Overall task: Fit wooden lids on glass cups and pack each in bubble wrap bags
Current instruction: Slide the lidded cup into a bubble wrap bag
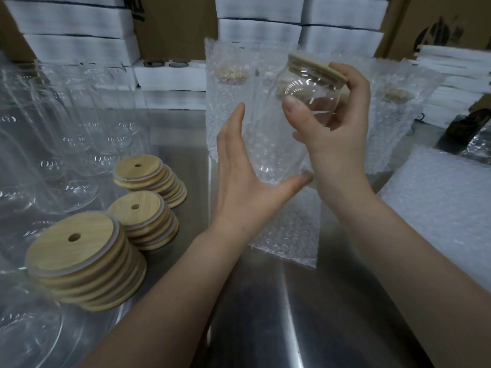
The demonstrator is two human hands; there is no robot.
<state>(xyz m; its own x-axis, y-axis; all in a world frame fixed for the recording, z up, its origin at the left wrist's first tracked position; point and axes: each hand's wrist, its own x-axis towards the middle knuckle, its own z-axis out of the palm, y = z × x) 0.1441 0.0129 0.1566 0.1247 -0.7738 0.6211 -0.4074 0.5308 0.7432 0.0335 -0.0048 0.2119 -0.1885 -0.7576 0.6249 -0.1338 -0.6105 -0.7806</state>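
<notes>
Lid stacks (79, 264) (3 of them) sit nearest, at left; left hand (244, 168) spread open, thumb by the tilted glass cup (313, 99), wooden lid (316, 69) up-right, gripped by right hand (342, 123); bubble wrap bag (287, 229) just below

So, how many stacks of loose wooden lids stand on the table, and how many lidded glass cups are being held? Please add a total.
Stacks of loose wooden lids: 3
Lidded glass cup, held in the right hand: 1
Total: 4
</notes>
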